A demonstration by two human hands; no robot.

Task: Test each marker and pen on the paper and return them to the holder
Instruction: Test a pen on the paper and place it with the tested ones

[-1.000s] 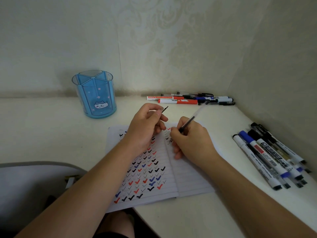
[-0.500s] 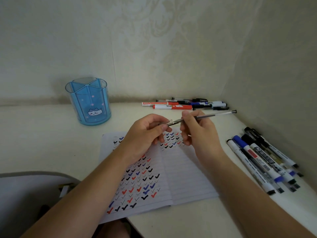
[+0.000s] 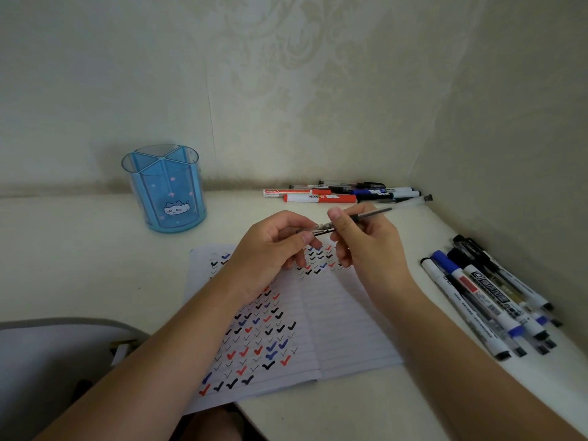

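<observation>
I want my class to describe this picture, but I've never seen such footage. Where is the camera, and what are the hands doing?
No machine here: a camera worn on a person's head looks down at their hands. The right hand holds a clear pen; the left hand pinches a small piece at its tip, probably the cap. Below lies lined paper marked with ticks. A blue holder stands back left; markers lie by the back wall, more markers on the right.
</observation>
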